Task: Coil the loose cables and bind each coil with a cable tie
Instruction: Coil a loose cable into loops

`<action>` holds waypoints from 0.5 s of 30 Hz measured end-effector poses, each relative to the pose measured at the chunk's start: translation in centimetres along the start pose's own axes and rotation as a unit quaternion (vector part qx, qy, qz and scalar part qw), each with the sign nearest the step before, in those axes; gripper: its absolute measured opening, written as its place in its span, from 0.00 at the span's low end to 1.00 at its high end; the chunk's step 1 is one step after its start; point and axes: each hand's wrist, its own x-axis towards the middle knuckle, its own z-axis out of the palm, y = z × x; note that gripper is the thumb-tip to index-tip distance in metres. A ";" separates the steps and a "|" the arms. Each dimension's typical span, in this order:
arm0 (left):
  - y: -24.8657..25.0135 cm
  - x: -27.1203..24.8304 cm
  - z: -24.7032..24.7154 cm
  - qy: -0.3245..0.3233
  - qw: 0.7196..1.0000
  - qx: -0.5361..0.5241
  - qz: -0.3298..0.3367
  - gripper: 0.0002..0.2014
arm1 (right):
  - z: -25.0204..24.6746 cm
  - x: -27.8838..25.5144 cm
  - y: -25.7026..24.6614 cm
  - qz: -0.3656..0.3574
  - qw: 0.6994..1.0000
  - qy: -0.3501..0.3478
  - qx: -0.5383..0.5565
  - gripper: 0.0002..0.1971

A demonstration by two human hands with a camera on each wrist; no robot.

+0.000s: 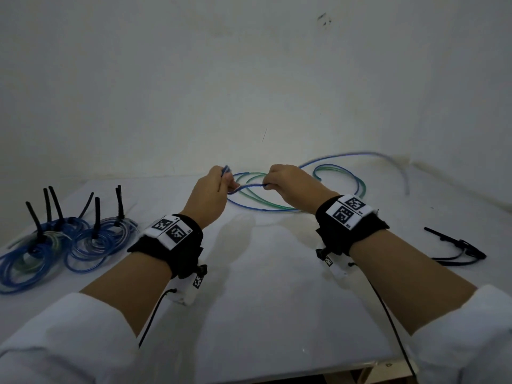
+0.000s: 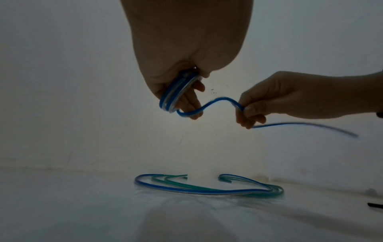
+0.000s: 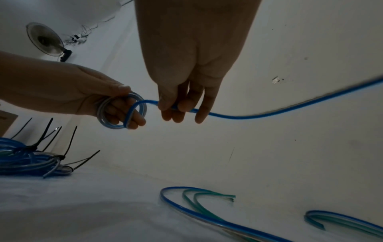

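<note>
The left hand is holding a small blue coil round its fingers while the right hand is pinching the cable just beside it, and the cable looks light and springy, so a tight pinch close to the coil seems best.

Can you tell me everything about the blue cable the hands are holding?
The blue cable is thin, shiny and bendy, like plastic, with a pale stripe along it. One end is wound into a few small loops around the fingers of the left hand, held above the table. From there it curves across to the right hand, which pinches it. The rest trails off to the right through the air, blurred.
</note>
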 end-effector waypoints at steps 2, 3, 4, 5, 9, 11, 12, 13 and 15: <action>0.2 0.1 -0.5 0.011 1.000 0.005 0.017 0.10 | -0.1 -0.4 0.2 -0.006 0.999 -0.035 0.002 0.10; 0.3 0.2 -0.6 0.005 1.000 0.011 0.026 0.10 | -0.2 -0.6 0.1 -0.015 0.999 -0.047 0.008 0.10; 0.5 0.2 -0.6 -0.007 0.999 0.018 0.036 0.11 | -0.1 -0.6 -0.1 -0.027 0.998 -0.057 0.015 0.10; 0.6 0.3 -0.5 -0.023 0.998 0.028 0.045 0.11 | 0.0 -0.6 -0.3 -0.035 0.997 -0.066 0.021 0.10; 0.9 0.0 -0.1 -0.093 0.993 0.055 0.049 0.12 | -0.3 0.2 -1.1 -0.020 0.997 -0.058 0.052 0.08; 1.0 -0.3 0.1 -0.119 0.991 0.046 0.043 0.10 | -0.6 0.2 -1.5 -0.016 0.995 -0.040 0.088 0.04; 1.0 -0.5 0.2 -0.127 0.990 0.042 0.040 0.10 | -0.7 0.2 -1.7 -0.019 0.994 -0.033 0.106 0.02; 1.0 -0.6 0.3 -0.125 0.991 0.032 0.036 0.10 | -0.9 0.1 -1.8 -0.019 0.993 -0.026 0.117 0.03; 1.0 -0.6 0.4 -0.103 0.994 -0.016 0.019 0.11 | -0.9 0.3 -1.8 -0.003 0.992 -0.013 0.123 0.04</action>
